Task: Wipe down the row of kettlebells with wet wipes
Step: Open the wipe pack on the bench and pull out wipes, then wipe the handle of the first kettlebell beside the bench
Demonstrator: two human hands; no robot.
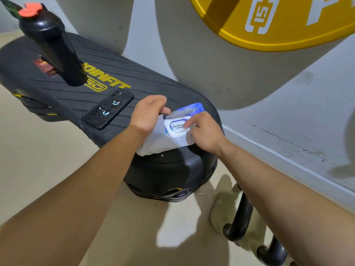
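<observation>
At the near end of the black worktop [149, 87], both hands are working the wet-wipe pack [178, 129]. The left hand [148, 114] is pinching at its opening with curled fingers, and the right hand [205, 131] is pressing an extended finger on the lid. The kettlebells [226, 212], on the floor beside the wall [269, 112], are apparently waiting unwiped, so the task is only beginning. Open floor is lying leftward, while worktop edge and wall are crowding the kettlebells.
</observation>
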